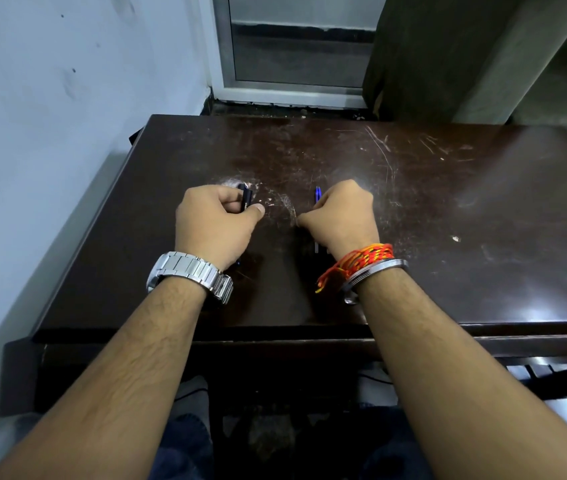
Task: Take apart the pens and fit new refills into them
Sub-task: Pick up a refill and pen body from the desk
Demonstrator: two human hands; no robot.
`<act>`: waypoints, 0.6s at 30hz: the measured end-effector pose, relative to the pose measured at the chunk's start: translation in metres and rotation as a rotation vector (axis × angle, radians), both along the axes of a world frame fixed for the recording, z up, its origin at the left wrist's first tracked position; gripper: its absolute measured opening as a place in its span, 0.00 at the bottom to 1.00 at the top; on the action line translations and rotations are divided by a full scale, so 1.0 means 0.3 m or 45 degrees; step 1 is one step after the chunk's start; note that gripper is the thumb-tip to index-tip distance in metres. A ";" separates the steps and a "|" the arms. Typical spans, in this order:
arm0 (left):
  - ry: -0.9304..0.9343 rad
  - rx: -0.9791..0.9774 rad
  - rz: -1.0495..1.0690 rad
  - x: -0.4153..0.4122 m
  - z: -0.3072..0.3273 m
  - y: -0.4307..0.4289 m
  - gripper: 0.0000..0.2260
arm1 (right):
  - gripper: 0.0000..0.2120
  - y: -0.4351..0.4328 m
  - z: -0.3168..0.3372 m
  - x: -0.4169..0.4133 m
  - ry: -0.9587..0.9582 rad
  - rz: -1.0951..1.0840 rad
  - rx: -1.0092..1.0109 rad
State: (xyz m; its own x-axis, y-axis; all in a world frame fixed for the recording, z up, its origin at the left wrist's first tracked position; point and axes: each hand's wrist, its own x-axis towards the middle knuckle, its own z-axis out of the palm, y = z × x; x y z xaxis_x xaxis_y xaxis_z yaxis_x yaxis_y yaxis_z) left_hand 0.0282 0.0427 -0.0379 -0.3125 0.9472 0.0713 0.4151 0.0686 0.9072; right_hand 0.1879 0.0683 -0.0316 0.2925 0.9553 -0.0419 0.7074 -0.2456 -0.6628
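Observation:
My left hand (214, 223) rests on the dark brown table (448, 209) with its fingers closed around a dark pen (245, 199), whose upper end sticks out past the knuckles. My right hand (339, 216) is closed over a bundle of thin blue refills (317, 194); their blue tips show above the fist and pale ends show below the wrist. The palms hide most of both items. A steel watch sits on the left wrist, and an orange thread and a steel bangle on the right.
The scratched table butts against a pale wall (50, 133) on the left. Behind its far edge are a metal-framed glass door (296, 57) and a dark curtain (448, 57). My knees show under the near table edge.

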 end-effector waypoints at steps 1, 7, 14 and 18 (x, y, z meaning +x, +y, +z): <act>-0.009 0.000 0.017 -0.001 0.000 0.000 0.09 | 0.07 -0.001 0.002 0.003 -0.011 -0.011 0.006; -0.028 0.004 0.026 0.009 -0.005 0.003 0.09 | 0.13 -0.015 0.004 -0.005 -0.121 -0.018 0.008; -0.033 -0.002 0.025 0.008 -0.004 0.002 0.09 | 0.18 -0.009 -0.003 -0.005 -0.130 0.009 -0.016; 0.003 0.033 -0.016 0.012 0.003 -0.002 0.10 | 0.12 -0.006 -0.003 -0.015 0.029 0.053 0.171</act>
